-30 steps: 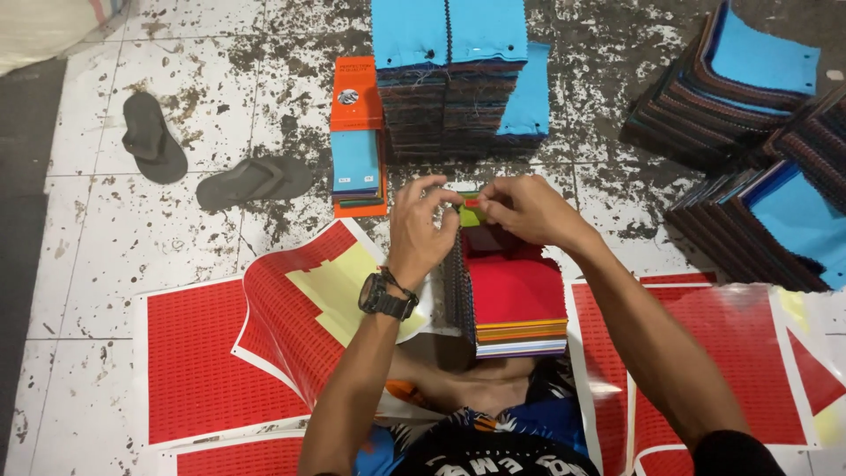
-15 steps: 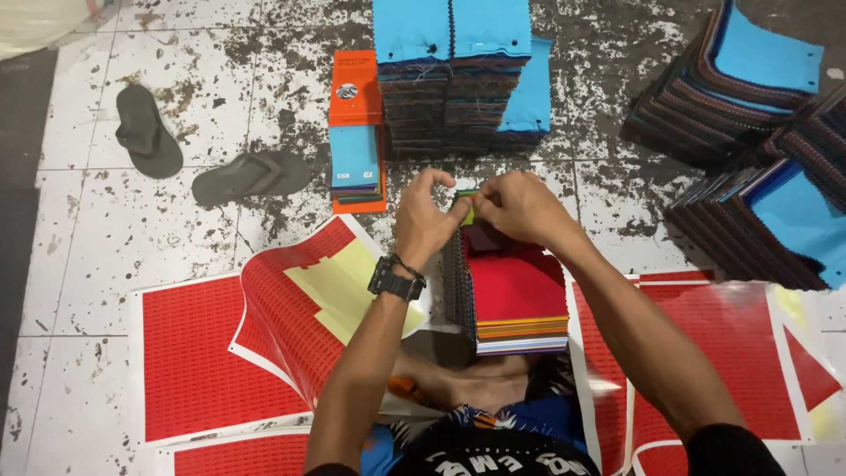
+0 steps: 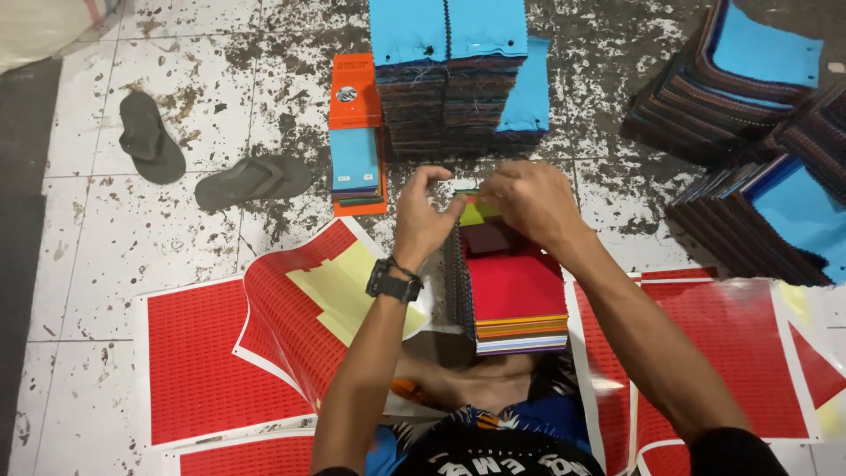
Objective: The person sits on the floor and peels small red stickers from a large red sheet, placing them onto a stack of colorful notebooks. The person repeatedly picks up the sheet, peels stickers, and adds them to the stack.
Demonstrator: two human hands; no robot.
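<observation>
both hands pinch a yellow-green swatch (image 3: pixel 477 211) at the far edge of the red-topped stack (image 3: pixel 515 295) — left hand (image 3: pixel 426 220) and right hand (image 3: pixel 529 201) clamped on it; blue stacks (image 3: pixel 449 70) beyond on the floor (image 3: pixel 132 238).

Blue swatch stacks (image 3: pixel 449 79) block ahead (close), bare tiles (image 3: pixel 132 238) left
</observation>
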